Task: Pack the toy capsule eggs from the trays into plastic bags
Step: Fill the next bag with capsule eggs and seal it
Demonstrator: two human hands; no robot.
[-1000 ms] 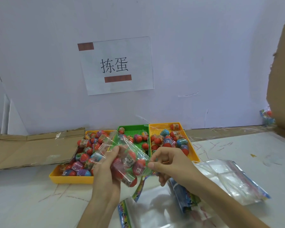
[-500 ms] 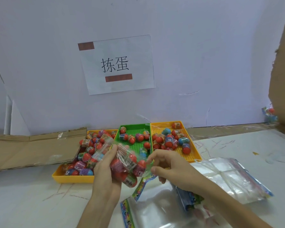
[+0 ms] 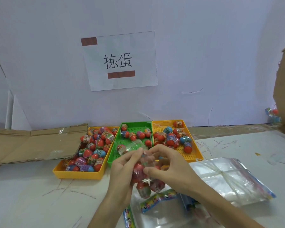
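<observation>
Three trays sit side by side on the white table [image 3: 31,195] at twelve o'clock: left yellow plastic tray [image 3: 77,174], green plastic tray [image 3: 133,127], right yellow plastic tray [image 3: 194,157]. Each holds little toy capsule eggs [image 3: 95,145], too many to count. Two hands, the left hand [image 3: 122,171] and the right hand [image 3: 169,167], pinch one clear plastic bag of eggs [image 3: 145,180] and hide the green tray's near end. The bag's top points to eleven o'clock, its bottom to five. One tied stack of clear bags [image 3: 227,181] lies at three o'clock. One flat brown cardboard sheet [image 3: 31,145] lies at nine.

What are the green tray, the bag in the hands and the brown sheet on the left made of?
The green tray looks like moulded plastic: bright uniform colour, perforated floor. The bag seems thin clear plastic film: see-through, crinkled, glinting. The brown sheet looks like cardboard: matt, with fold creases and tape.
</observation>
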